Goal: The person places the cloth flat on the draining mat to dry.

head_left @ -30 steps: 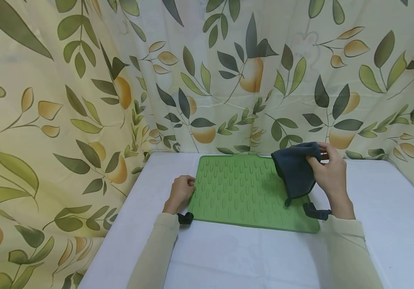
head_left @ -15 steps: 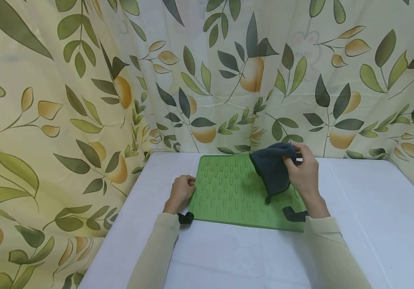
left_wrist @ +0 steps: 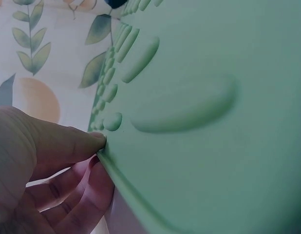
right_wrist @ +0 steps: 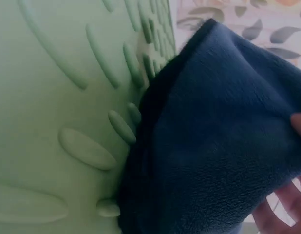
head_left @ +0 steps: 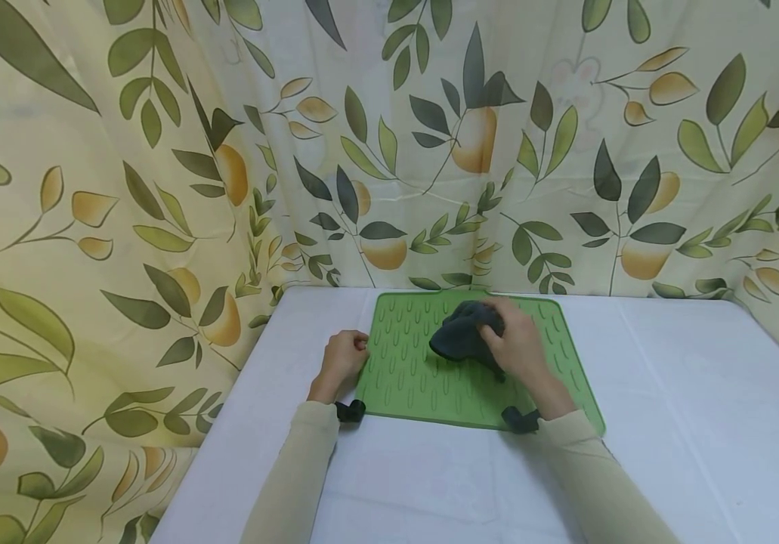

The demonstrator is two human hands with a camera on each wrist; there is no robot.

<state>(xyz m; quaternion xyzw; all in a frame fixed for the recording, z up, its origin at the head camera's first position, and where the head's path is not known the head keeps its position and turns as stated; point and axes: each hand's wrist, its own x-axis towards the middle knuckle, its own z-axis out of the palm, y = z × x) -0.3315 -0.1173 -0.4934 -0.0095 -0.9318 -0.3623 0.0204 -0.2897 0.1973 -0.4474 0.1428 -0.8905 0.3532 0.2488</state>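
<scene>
A green ridged mat (head_left: 403,385) lies on the white table. My left hand (head_left: 343,361) pinches its left edge between thumb and fingers, as the left wrist view shows with the thumb (left_wrist: 87,144) on top and fingers curled beneath. Over the middle of the mat, my right hand (head_left: 517,340) grips a dark blue cloth (head_left: 460,332), bunched at the top with its lower part close against the ridges. In the right wrist view the cloth (right_wrist: 214,131) fills much of the frame, its edge right at the mat (right_wrist: 38,161), and fingertips show at the right.
The white tablecloth (head_left: 688,393) extends around the mat on all sides. A curtain (head_left: 416,151) printed with leaves and fruit hangs behind the table and along its left side. Dark wrist mounts (head_left: 350,412) sit at both sleeves.
My right hand has carried the cloth left and lower, from the mat's right side to its middle. The cloth is now more bunched. My left hand has stayed at the mat's left edge.
</scene>
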